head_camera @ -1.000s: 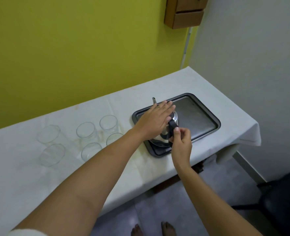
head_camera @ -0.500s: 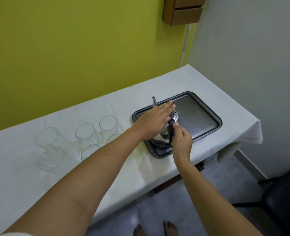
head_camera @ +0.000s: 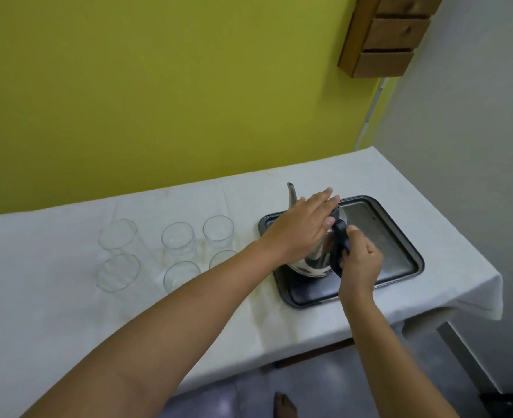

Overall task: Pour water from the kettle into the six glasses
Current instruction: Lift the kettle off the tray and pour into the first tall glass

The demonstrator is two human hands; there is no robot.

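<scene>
Kettle [head_camera: 311,260] stands on the dark tray [head_camera: 400,239] at the bench's [head_camera: 68,312] right end, spout toward the wall; the left hand [head_camera: 300,230] lies flat over its lid, fingers [head_camera: 324,196] stretched out and gripping nothing; the right hand [head_camera: 359,263] has its fingers curled round the black handle [head_camera: 338,239]; six empty glasses [head_camera: 178,239] stand in two rows just left of the tray.

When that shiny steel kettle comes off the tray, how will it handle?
The shiny steel kettle, gripped by the right hand at its black side handle, probably hangs off-balance. The left hand lies flat on top, perhaps steadying it. Polished metal looks slippery.
</scene>
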